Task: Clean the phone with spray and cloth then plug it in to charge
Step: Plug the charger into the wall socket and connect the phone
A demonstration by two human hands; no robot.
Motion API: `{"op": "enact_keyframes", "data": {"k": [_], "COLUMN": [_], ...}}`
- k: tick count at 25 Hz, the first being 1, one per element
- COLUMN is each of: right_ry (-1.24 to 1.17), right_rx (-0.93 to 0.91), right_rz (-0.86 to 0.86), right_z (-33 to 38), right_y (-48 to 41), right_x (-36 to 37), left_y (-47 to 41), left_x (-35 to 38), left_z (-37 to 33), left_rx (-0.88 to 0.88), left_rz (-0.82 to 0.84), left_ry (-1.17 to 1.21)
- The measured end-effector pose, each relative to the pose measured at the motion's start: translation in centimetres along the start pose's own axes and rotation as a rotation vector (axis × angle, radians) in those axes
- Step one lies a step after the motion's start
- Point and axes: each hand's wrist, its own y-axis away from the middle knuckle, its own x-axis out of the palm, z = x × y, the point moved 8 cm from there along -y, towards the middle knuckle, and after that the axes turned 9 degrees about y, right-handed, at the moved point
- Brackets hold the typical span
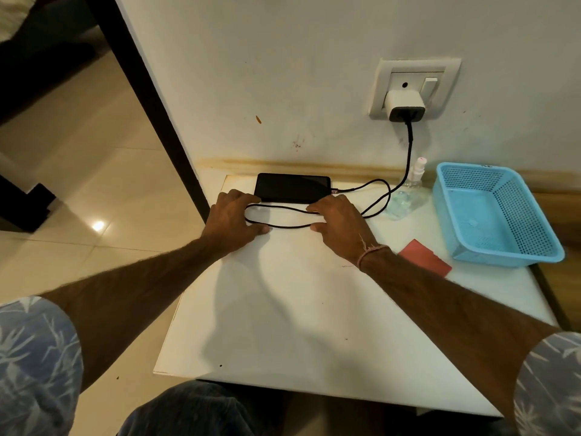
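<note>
Beside the flat black smartphone (292, 187) lying face up at the far edge of the white desk (298, 325), both of a person's hands rest palm-down on the desktop. Left hand (234, 220), at the phone's near left corner, has its fingers curled loosely with the thumb touching the desk; a loop of thin black charging cable (283, 215) passes under its fingertips, though whether they pinch it cannot be told. Right hand (338, 223), at the phone's near right corner, is likewise half-closed, its fingertips laid over the same loop of cable and its thumb on the desk; a thread band circles its wrist. From the loop the cable curls right of the phone, with one end at the phone's right short edge, and climbs the wall to a white charger plug (404, 105) seated in a white wall socket plate (415, 86) above and right of the phone. A small clear spray bottle with a white nozzle (412, 190) stands right of the phone, just beside a light blue perforated plastic basket (493, 215). A red cloth (427, 258) lies flat nearer the person than the basket, partly hidden by the right forearm.
</note>
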Motion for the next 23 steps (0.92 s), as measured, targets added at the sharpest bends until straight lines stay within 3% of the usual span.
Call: {"op": "enact_keyframes", "data": {"k": [3, 5, 11, 15, 18, 23], "right_ry": [-0.101, -0.157, -0.456, -0.542, -0.648, -0.715], "right_rx": [0.024, 0.112, 0.674, 0.864, 0.832, 0.826], "right_rz": [-0.088, -0.190, -0.457, -0.354, -0.267, -0.257], "right_z": [-0.8, -2.5, -10.5, -13.8, -14.8, -15.7], "right_y": [3.3, 5.7, 11.0, 10.0, 7.7, 6.4], "right_x": [-1.6, -3.0, -6.2, -5.9, -5.5, -5.7], "left_y": [2.1, 3.8, 6.3, 7.6, 6.2, 3.2], "left_x": [-0.2, 0.5, 6.9, 11.6, 13.2, 13.5], "left_z": [-1.2, -4.2, -17.5, -22.9, -25.0, -25.7], "left_rx": [-0.052, 0.024, 0.175, 0.005, -0.147, -0.169], "left_rz": [-0.098, -0.127, 0.083, 0.173, 0.210, 0.130], "left_ry": [0.050, 0.143, 0.632, 0.932, 1.129, 1.199]}}
